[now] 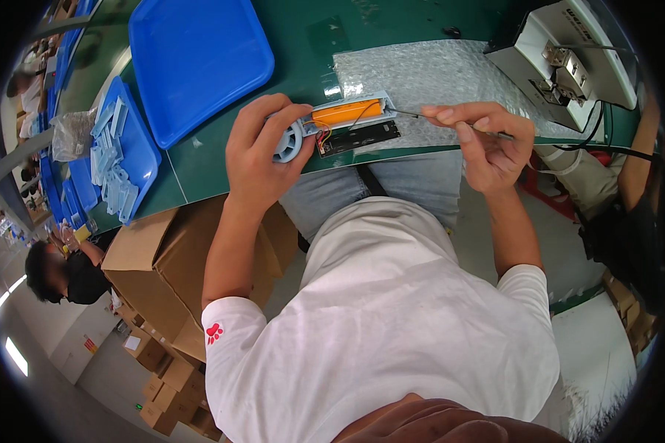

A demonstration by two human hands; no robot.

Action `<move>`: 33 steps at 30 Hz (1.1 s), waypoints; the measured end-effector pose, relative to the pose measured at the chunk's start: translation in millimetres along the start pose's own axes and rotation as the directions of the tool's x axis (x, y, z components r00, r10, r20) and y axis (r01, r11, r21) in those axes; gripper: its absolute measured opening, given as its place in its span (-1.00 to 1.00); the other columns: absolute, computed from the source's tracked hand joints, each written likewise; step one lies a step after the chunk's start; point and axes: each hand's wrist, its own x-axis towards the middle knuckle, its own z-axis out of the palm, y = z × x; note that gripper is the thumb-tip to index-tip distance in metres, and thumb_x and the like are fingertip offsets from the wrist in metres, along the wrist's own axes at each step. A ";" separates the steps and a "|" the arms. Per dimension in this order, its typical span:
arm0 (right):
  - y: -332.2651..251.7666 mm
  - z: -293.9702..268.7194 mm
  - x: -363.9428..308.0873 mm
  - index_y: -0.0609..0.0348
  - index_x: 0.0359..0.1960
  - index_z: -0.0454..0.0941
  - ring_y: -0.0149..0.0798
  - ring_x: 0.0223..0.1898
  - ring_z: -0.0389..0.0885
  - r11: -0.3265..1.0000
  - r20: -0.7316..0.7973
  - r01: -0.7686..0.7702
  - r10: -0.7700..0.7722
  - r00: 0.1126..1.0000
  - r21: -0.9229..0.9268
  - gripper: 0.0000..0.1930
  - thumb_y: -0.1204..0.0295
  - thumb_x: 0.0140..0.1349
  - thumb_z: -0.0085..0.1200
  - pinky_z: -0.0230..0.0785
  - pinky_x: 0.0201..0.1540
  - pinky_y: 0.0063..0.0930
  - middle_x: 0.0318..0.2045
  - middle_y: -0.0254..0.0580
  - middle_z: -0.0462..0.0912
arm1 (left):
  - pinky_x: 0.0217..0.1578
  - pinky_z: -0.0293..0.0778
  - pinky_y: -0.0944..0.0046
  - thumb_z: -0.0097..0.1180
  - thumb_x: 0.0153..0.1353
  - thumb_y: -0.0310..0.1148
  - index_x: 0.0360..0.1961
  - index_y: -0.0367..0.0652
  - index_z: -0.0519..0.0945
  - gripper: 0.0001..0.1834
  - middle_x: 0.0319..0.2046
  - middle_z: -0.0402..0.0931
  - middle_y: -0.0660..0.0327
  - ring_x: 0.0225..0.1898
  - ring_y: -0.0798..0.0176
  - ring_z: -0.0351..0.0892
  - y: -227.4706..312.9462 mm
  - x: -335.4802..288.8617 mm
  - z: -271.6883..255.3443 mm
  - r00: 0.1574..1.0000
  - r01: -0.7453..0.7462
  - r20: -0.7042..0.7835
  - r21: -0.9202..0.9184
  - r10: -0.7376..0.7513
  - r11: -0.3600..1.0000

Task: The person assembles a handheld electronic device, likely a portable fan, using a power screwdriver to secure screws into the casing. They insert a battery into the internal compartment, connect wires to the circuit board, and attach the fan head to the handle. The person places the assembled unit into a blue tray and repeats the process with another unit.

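My left hand (255,151) is wrapped round the round, spoked end of a light-blue fan housing (287,145), which lies over the front of the green table. Inside the housing's long handle sits an orange cylindrical battery (343,113). A black circuit board strip (362,138) hangs beside the handle on the table edge side, joined by thin red and yellow wires (322,136). My right hand (495,144) pinches a thin dark metal tool (412,114), its tip at the far-right end of the handle. Whether the tip touches the housing I cannot tell.
A large blue tray (199,66) lies left of the housing. Beside it, a smaller blue tray (146,159) holds several light-blue plastic parts (111,159). Bubble wrap (428,74) spreads behind the work. A white-and-black boxy device (569,66) with a cable stands right. Cardboard boxes (151,247) are below left.
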 end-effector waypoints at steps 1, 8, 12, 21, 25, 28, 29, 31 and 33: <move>0.5 1.3 -0.4 0.31 0.03 0.30 0.10 -0.01 0.74 0.999 -0.027 0.005 -0.004 1.000 0.034 -0.67 0.88 0.32 -0.06 0.63 0.14 0.09 -0.11 0.28 0.64 | -0.13 0.59 0.17 0.51 -0.20 -0.60 -0.14 -0.14 0.72 -0.52 -0.13 0.60 0.15 -0.13 0.10 0.65 -0.7 0.3 -0.7 1.000 -0.014 0.004 0.007 0.014 1.000; 1.0 1.4 -2.0 0.32 0.01 0.31 0.08 0.00 0.74 0.997 -0.058 -0.011 0.016 0.998 0.071 -0.70 0.88 0.33 -0.06 0.63 0.15 0.07 -0.11 0.27 0.65 | -0.11 0.60 0.13 0.49 -0.26 -0.61 -0.15 -0.11 0.72 -0.49 -0.13 0.60 0.16 -0.10 0.06 0.64 0.3 0.4 0.4 1.000 0.008 -0.003 -0.003 -0.008 1.000; 0.1 3.4 -2.7 0.32 -0.01 0.31 0.07 0.00 0.74 0.997 -0.077 -0.020 0.026 0.997 0.070 -0.71 0.88 0.33 -0.06 0.63 0.16 0.06 -0.10 0.27 0.65 | -0.12 0.60 0.13 0.49 -0.26 -0.62 -0.14 -0.12 0.72 -0.48 -0.13 0.60 0.15 -0.11 0.06 0.64 -1.0 -0.8 0.8 1.000 0.002 -0.002 0.002 -0.002 1.000; -1.8 -3.4 -5.0 0.30 0.02 0.30 0.06 0.02 0.75 0.996 -0.137 -0.089 0.090 0.987 0.010 -0.76 0.81 0.40 -0.10 0.69 0.09 -0.19 -0.09 0.24 0.66 | -0.12 0.57 0.20 0.45 -0.18 -0.66 -0.12 -0.18 0.69 -0.51 -0.12 0.58 0.12 -0.14 0.10 0.65 -2.8 6.9 -1.7 0.997 0.061 0.044 -0.040 -0.059 0.997; -4.9 4.3 -0.2 0.29 0.05 0.26 0.07 0.03 0.74 0.991 -0.195 -0.096 0.112 0.974 0.091 -0.74 0.78 0.42 -0.08 0.69 0.08 -0.25 -0.09 0.21 0.67 | -0.15 0.57 0.16 0.47 -0.20 -0.63 -0.13 -0.13 0.71 -0.51 -0.13 0.58 0.16 -0.14 0.09 0.63 -0.8 3.1 -0.1 0.996 0.092 0.016 -0.041 -0.091 0.995; -6.6 2.7 1.2 0.29 0.07 0.24 0.07 0.04 0.74 0.991 -0.193 -0.117 0.127 0.973 0.063 -0.72 0.77 0.43 -0.07 0.68 0.09 -0.25 -0.09 0.20 0.67 | -0.15 0.57 0.16 0.48 -0.20 -0.62 -0.12 -0.12 0.71 -0.50 -0.12 0.58 0.17 -0.12 0.10 0.63 3.7 7.4 -3.1 0.995 0.086 0.049 -0.016 -0.085 0.996; -6.9 1.9 0.7 0.29 0.07 0.24 0.07 0.04 0.74 0.988 -0.195 -0.138 0.149 0.969 0.068 -0.73 0.77 0.43 -0.06 0.68 0.10 -0.24 -0.09 0.20 0.67 | -0.14 0.57 0.16 0.48 -0.20 -0.61 -0.12 -0.11 0.71 -0.50 -0.11 0.57 0.17 -0.12 0.10 0.63 4.7 9.1 -5.3 0.995 0.079 0.065 -0.001 -0.078 0.997; -6.4 -1.6 -2.2 0.29 0.06 0.25 0.05 0.04 0.74 0.981 -0.195 -0.179 0.190 0.962 0.071 -0.74 0.77 0.43 -0.06 0.68 0.11 -0.23 -0.08 0.19 0.67 | -0.05 0.54 0.09 0.54 -0.17 -0.52 -0.06 -0.09 0.72 -0.47 -0.08 0.57 0.16 -0.04 0.07 0.60 10.1 14.3 -16.6 0.975 0.141 0.180 -0.050 -0.130 0.989; -7.5 -2.7 -2.3 0.30 0.03 0.28 0.02 0.04 0.74 0.976 -0.209 -0.205 0.217 0.954 0.074 -0.77 0.76 0.43 -0.05 0.67 0.11 -0.23 -0.08 0.18 0.68 | 0.00 0.53 0.05 0.58 -0.15 -0.43 -0.01 -0.09 0.71 -0.43 -0.06 0.57 0.16 -0.01 0.04 0.58 21.3 26.8 -32.7 0.948 0.190 0.282 -0.130 -0.148 0.973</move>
